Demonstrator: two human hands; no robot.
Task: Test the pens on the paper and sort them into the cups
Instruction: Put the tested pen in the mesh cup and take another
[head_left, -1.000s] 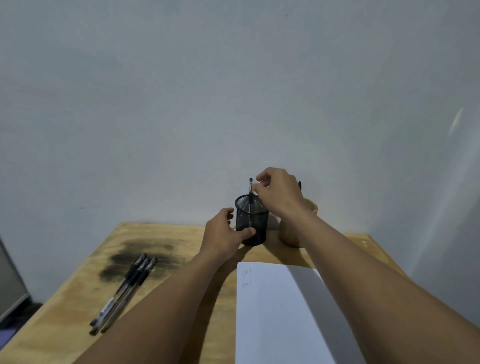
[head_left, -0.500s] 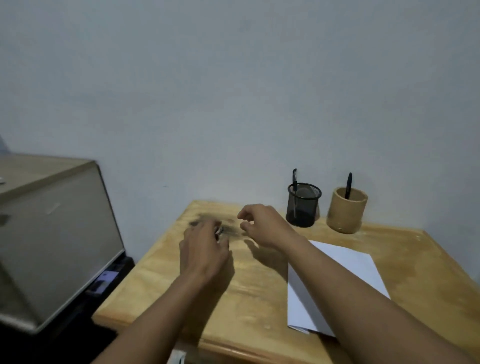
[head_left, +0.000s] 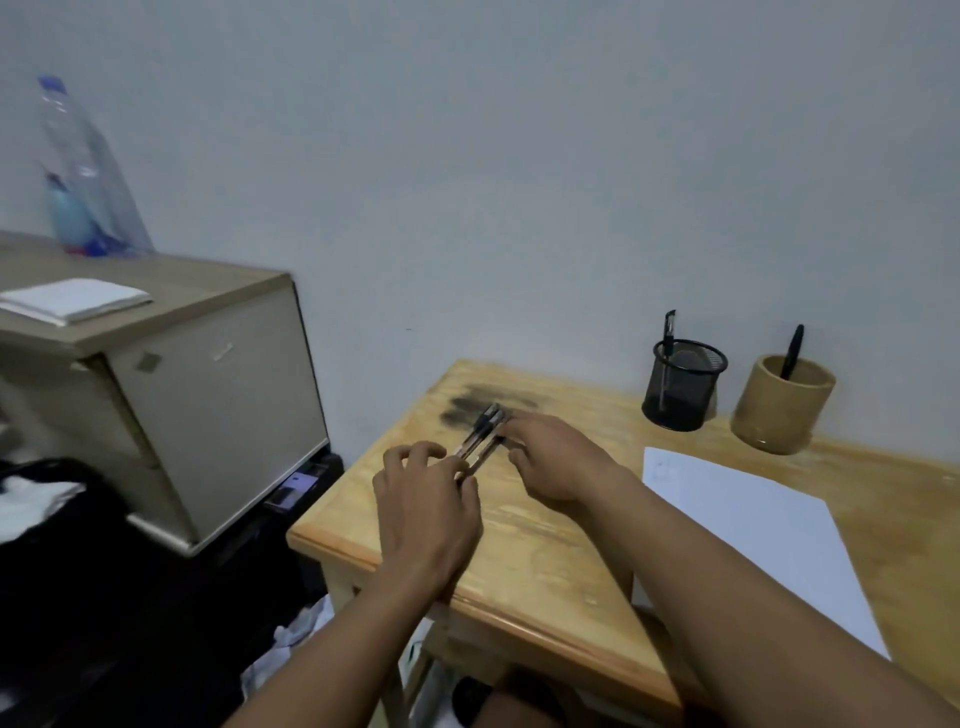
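Wooden surface (head_left: 545, 561) holds loose pens (head_left: 480, 439); left hand (head_left: 423, 512) at 7 o'clock of them, grip apart; right hand (head_left: 558, 462) at 4 o'clock touches them, grip apart.

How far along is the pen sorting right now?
Done: one pen stands in the black mesh cup and one in the tan cup. In hand: both the left hand and right hand are at the pens on the table, no firm grip visible. Left: testing those on the paper and sorting them.
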